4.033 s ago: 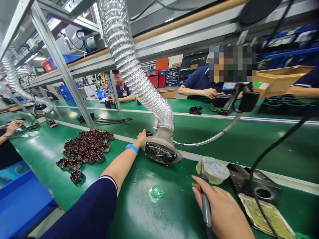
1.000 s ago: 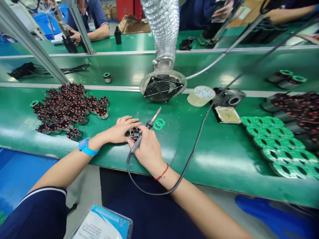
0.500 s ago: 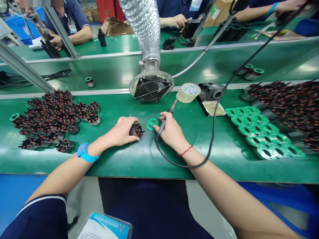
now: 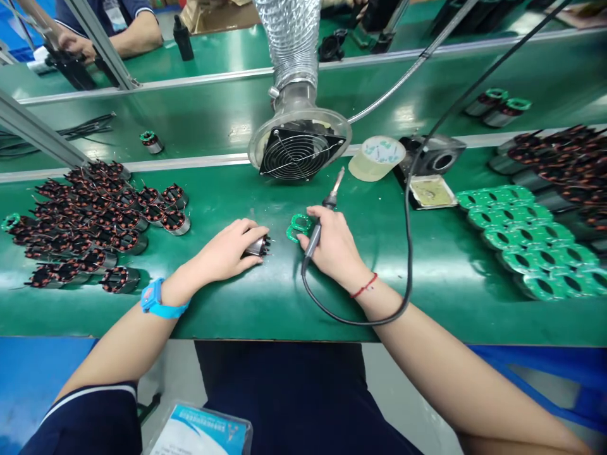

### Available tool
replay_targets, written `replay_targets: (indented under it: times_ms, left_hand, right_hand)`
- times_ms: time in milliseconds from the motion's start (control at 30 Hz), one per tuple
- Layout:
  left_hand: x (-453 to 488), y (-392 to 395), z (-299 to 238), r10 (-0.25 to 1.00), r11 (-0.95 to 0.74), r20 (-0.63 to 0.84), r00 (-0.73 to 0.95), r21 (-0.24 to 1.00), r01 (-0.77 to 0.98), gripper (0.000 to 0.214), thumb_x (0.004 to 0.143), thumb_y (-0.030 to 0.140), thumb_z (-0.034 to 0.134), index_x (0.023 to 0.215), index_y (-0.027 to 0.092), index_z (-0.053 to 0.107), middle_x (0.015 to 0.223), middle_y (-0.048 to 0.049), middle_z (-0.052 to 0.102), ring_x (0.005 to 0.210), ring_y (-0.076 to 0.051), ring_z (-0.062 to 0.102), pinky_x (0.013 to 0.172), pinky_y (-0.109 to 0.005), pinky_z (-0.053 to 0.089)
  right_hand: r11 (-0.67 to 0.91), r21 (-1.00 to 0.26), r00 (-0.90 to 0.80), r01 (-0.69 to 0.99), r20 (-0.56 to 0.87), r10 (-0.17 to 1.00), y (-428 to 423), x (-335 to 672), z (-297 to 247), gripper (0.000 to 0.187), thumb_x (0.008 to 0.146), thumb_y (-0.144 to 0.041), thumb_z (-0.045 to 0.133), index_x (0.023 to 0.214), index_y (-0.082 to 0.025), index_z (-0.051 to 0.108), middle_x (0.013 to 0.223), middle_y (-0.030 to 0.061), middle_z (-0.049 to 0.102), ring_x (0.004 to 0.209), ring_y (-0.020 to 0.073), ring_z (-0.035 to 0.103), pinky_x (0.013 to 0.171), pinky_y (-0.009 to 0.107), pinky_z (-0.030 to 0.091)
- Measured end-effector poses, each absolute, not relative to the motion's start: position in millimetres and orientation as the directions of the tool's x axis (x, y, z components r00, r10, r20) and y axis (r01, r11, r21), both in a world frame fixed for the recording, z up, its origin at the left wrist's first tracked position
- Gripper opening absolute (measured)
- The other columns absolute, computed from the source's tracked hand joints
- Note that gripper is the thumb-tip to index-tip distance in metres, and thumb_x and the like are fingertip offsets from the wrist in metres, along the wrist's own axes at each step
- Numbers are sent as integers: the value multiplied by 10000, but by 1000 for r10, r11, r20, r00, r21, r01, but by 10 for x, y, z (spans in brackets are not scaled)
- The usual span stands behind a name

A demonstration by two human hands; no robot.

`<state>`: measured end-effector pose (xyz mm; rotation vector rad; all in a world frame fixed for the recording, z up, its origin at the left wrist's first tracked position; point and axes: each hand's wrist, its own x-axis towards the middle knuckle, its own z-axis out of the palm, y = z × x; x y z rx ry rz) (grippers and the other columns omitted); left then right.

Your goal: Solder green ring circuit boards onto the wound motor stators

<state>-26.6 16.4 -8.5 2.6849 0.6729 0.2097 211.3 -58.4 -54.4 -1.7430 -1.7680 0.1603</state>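
My left hand (image 4: pixel 227 253) is closed around a small wound stator (image 4: pixel 258 246) lying on its side on the green bench mat. My right hand (image 4: pixel 334 249) grips a soldering iron (image 4: pixel 325 212) like a pen, tip pointing up and away toward the fume fan. Its fingertips touch a green ring-shaped circuit board (image 4: pixel 298 227) that lies flat between the two hands. The iron's black cable (image 4: pixel 403 272) loops off to the right.
A heap of several wound stators (image 4: pixel 90 215) lies at left. Green ring boards (image 4: pixel 526 243) and more stators (image 4: pixel 564 164) lie at right. Behind the hands stand the fume extractor fan (image 4: pixel 298 148), a tape roll (image 4: pixel 377 158) and the iron stand with sponge (image 4: pixel 429 186). Other people work across the belt.
My left hand has tipped the stator further onto its side under its fingers. My right hand stays at the green ring board with the iron. The camera has tilted slightly downward.
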Motion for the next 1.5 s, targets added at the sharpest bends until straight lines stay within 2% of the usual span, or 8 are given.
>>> replay_targets:
  times_ms: [233, 400, 500, 633, 800, 867, 1067, 1500]
  left_hand:
    - [-259, 170, -141, 536, -750, 73, 841, 499, 435, 491, 818, 310, 698, 1248, 188, 494, 1178, -109, 525, 1109, -257, 525, 975, -428, 478]
    - [-267, 183, -127, 569, -703, 153, 808, 601, 381, 483, 807, 321, 709, 1222, 172, 512, 1157, -104, 545, 1112, -247, 529, 998, -433, 467]
    - [-262, 179, -129, 558, -702, 183, 810, 625, 342, 495, 809, 346, 710, 1230, 179, 510, 1168, -105, 547, 1128, -250, 527, 1005, -439, 463]
    - [-237, 155, -164, 511, -731, 152, 846, 595, 334, 481, 829, 321, 687, 1251, 196, 494, 1191, -110, 536, 1150, -252, 520, 1017, -446, 457]
    - [-223, 138, -188, 478, -774, 151, 865, 539, 333, 460, 844, 275, 664, 1257, 176, 489, 1209, -127, 523, 1158, -258, 506, 1003, -444, 465]
    - [-226, 141, -185, 479, -781, 154, 864, 523, 340, 460, 849, 276, 659, 1264, 178, 485, 1216, -129, 522, 1161, -264, 502, 1002, -456, 463]
    - [-223, 148, -177, 485, -788, 132, 864, 495, 366, 462, 854, 277, 650, 1275, 196, 478, 1223, -122, 518, 1164, -271, 500, 998, -467, 464]
    - [-225, 149, -200, 459, -828, 187, 869, 444, 342, 464, 840, 285, 672, 1251, 168, 491, 1189, -135, 525, 1105, -270, 509, 949, -457, 483]
  right_hand:
    - [71, -577, 136, 814, 307, 942, -485, 2170, -545, 482, 763, -233, 654, 1211, -226, 475, 1042, 85, 666, 983, 311, 556, 900, 500, 461]
    - [229, -527, -28, 818, 361, 932, -677, 2018, -424, 491, 796, -333, 678, 1228, -218, 475, 1048, 103, 662, 979, 311, 552, 883, 490, 454]
    - [274, -520, -105, 809, 332, 938, -767, 1978, -330, 446, 861, -354, 595, 1271, -224, 474, 1094, 110, 669, 991, 309, 572, 852, 481, 462]
    - [232, -646, -24, 727, 314, 949, -938, 2023, -251, 391, 965, -372, 420, 1335, -250, 459, 926, 49, 716, 854, 238, 661, 803, 420, 505]
    - [161, -814, 216, 558, 330, 919, -1241, 2035, -371, 302, 928, -457, 514, 1114, -243, 615, 1032, 69, 707, 787, 200, 702, 703, 357, 558]
    - [140, -844, 277, 518, 320, 906, -1316, 2024, -443, 253, 908, -435, 557, 1035, -229, 633, 966, 64, 716, 765, 199, 702, 678, 350, 564]
    - [61, -884, 261, 464, 202, 944, -1316, 1997, -477, 208, 893, -396, 565, 962, -220, 653, 720, 7, 685, 568, 149, 643, 574, 304, 538]
    - [84, -893, 277, 443, 225, 934, -1303, 1984, -447, 179, 881, -359, 591, 950, -208, 657, 679, -5, 690, 539, 139, 641, 555, 285, 532]
